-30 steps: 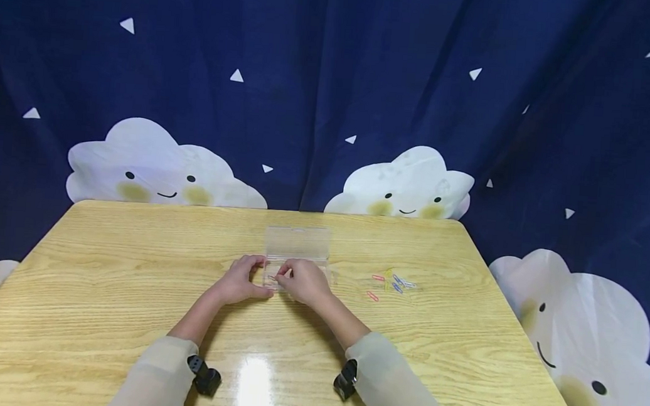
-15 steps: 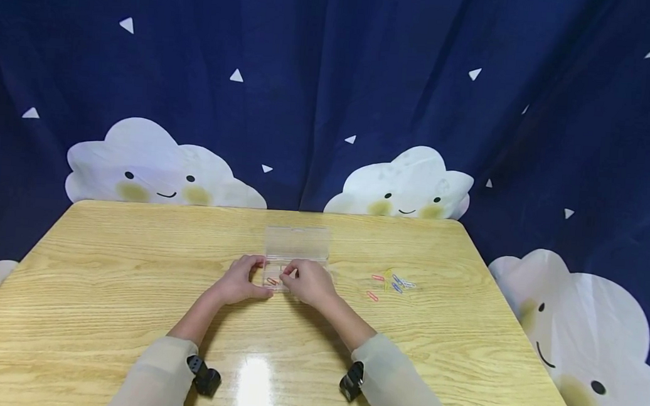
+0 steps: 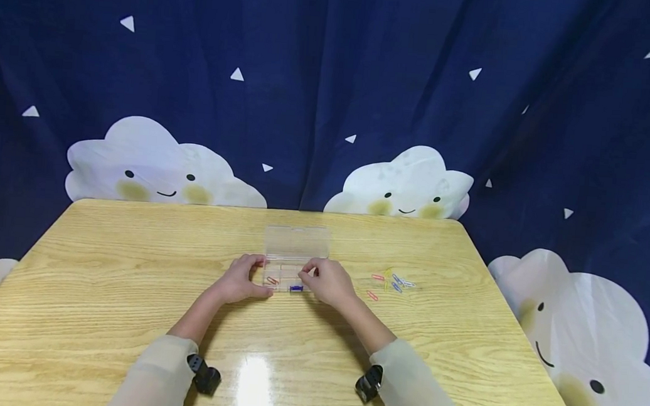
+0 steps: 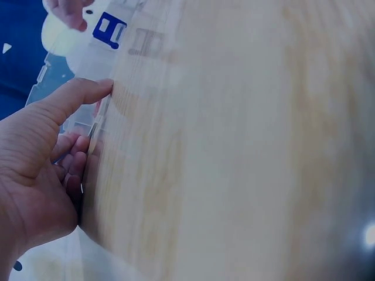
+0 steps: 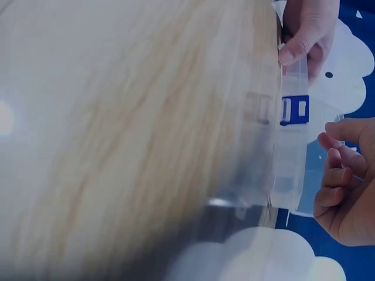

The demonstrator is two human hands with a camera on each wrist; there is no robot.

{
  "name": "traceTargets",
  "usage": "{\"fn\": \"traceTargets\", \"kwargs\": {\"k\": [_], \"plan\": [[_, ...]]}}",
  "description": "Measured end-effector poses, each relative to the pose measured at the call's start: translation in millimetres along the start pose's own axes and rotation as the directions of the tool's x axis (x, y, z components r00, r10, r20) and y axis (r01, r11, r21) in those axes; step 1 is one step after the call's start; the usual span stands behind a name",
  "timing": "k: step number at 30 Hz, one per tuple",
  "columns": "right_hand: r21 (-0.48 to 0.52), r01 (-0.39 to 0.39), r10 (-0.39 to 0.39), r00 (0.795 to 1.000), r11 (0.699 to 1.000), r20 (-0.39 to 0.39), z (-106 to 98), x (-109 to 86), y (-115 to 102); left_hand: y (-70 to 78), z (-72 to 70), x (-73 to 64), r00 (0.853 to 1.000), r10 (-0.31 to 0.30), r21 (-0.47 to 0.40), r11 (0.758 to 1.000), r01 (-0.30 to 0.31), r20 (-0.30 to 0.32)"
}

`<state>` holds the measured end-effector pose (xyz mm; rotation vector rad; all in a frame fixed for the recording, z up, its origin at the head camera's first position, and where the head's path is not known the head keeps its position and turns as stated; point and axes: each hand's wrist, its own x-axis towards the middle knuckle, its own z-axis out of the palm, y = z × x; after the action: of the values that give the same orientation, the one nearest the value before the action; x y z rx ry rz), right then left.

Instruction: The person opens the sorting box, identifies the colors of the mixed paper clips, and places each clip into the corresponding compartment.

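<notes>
A clear plastic compartment box [image 3: 291, 275] stands with its lid [image 3: 296, 242] raised at the back and a blue latch [image 3: 296, 288] on its front. My left hand [image 3: 237, 282] grips its left end, thumb on the front wall and fingers behind, as the left wrist view shows. Red paper clips [image 3: 272, 280] lie in the left compartment. Over the right part of the box is my right hand [image 3: 327, 284], its fingers loosely bent and nothing showing between thumb and forefinger in the right wrist view.
Right of the box, loose paper clips lie on the wooden table [image 3: 433, 349]: a pink paper clip [image 3: 372, 295] in front, blue paper clips [image 3: 397, 283], plus yellow and white ones. A dark blue curtain [image 3: 310, 89] with clouds hangs behind the table.
My right hand has moved right, away from the left compartment, uncovering the red paper clips and then the blue latch. My left hand stays on the box.
</notes>
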<state>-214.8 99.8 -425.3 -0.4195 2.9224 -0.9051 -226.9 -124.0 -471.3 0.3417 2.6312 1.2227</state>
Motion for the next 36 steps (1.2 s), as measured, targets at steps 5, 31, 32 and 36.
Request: {"fn": "traceTargets", "kwargs": {"k": [5, 31, 32, 36], "plan": [[0.032, -0.017, 0.018, 0.999, 0.999, -0.027, -6.6, -4.1, 9.0, -0.4, -1.0, -0.9, 1.0, 0.005, -0.008, 1.0, -0.005, 0.005], [0.092, -0.139, 0.146, 0.987, 0.986, -0.072, -51.7, -24.2, 71.3, 1.9, -2.1, -0.7, 1.0, 0.003, -0.011, 1.0, -0.003, -0.003], [0.092, -0.142, 0.149, 0.986, 0.986, -0.071, -53.7, -25.2, 73.6, 2.0, -2.0, -1.0, 1.0, 0.003, -0.013, 1.0, -0.003, -0.003], [0.067, -0.153, 0.158, 0.984, 0.986, -0.079, -61.4, -28.8, 83.4, 2.1, -2.0, -1.6, 1.0, 0.004, -0.012, 1.0, -0.004, -0.006]]}}
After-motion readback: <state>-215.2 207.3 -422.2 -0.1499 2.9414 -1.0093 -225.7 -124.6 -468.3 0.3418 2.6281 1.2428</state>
